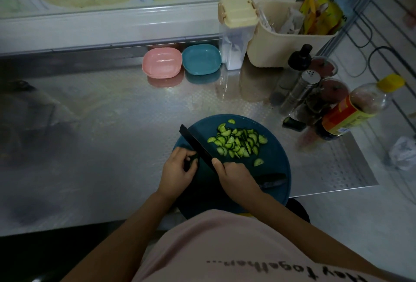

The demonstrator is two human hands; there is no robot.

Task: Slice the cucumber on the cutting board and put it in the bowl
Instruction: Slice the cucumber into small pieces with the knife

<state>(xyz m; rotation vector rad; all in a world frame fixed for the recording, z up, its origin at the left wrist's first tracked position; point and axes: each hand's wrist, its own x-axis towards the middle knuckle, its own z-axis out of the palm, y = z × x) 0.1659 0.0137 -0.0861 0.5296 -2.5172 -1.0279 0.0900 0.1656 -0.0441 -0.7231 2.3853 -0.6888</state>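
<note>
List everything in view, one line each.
round cutting board: one, dark teal, counter's near edge
cucumber slices: one pile, green, on the board
knife: one, black, blade left of the pile
shallow plastic bowl: one, pink, counter's back
second plastic bowl: one, teal, beside it
cream basket: one, back right
steel shaker: one, silver, right side
yellow-capped bottle: one, clear, red label, right edge
left hand: one, grip on dark cucumber piece
right hand: one, grip on the knife

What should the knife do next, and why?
Probably cut down through the cucumber end that the left hand grips: the knife in the right hand sits right beside it, and that piece looks unsliced, unlike the slices.
</note>
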